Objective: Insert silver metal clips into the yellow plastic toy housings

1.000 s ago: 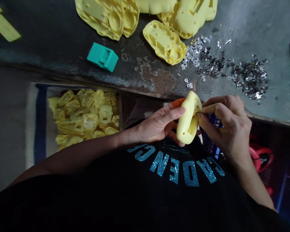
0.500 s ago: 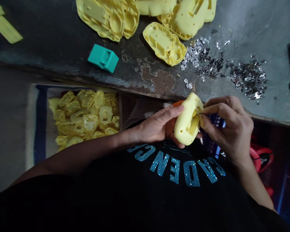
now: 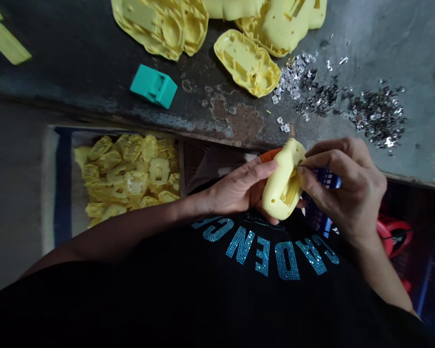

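Observation:
My left hand (image 3: 241,188) is wrapped round a yellow plastic shell (image 3: 275,198), which stands tilted in front of my chest with its long slot facing right. Thumb and forefinger of my right hand (image 3: 342,186) are pinched at the upper end of that slot. Between them is something small and dark, too little of it showing to name. On the bench, small silver metal clips (image 3: 379,116) lie in heaps beyond my right hand. An open yellow shell half (image 3: 246,63) rests beside them.
A teal block (image 3: 153,86) sits near the edge of the dark bench (image 3: 94,77). More yellow shells (image 3: 159,26) lie at the back. Below on the left, a lined box (image 3: 61,193) holds many yellow parts (image 3: 130,174). A blue basket (image 3: 321,193) and something red (image 3: 395,234) are low on the right.
The pinched right fingers have shifted slightly at the slot, and less of the dark thin piece shows. The left hand keeps its hold on the shell. The view has moved a little.

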### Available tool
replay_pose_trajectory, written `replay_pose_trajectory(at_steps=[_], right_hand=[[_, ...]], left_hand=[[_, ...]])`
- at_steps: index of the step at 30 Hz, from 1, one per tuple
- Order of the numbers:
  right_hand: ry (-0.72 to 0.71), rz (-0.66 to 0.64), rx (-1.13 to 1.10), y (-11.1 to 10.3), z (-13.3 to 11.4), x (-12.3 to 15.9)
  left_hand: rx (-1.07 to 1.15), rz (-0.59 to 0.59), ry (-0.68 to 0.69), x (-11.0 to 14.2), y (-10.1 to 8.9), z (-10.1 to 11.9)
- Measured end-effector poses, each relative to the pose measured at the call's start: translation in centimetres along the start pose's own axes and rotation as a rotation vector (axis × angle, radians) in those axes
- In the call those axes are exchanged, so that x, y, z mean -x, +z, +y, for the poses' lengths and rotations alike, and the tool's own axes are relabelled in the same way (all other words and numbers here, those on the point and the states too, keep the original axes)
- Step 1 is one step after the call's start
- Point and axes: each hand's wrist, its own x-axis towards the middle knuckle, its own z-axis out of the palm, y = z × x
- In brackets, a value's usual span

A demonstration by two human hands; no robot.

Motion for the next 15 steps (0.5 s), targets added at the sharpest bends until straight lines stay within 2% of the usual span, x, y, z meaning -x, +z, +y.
replay_pose_trajectory(at_steps=[3, 6, 11, 15], right_hand=[[-0.058, 0.018, 0.113, 0.3, 0.0, 0.1], [-0.089, 0.013, 0.200, 0.3, -0.2, 0.3], [-0.082, 0.048, 0.227, -0.5, -0.3, 1.1], [-0.145, 0.073, 0.198, -0.6, 0.2, 1.9]], left_hand=[[-0.001, 0.026, 0.039, 0.1, 0.1, -0.1], [0.001, 0.030, 0.017, 0.1, -0.1, -0.1], [0.068, -0.064, -0.062, 0.0, -0.7, 0.3], [0.095, -0.105, -0.080, 0.0, -0.9, 0.4]])
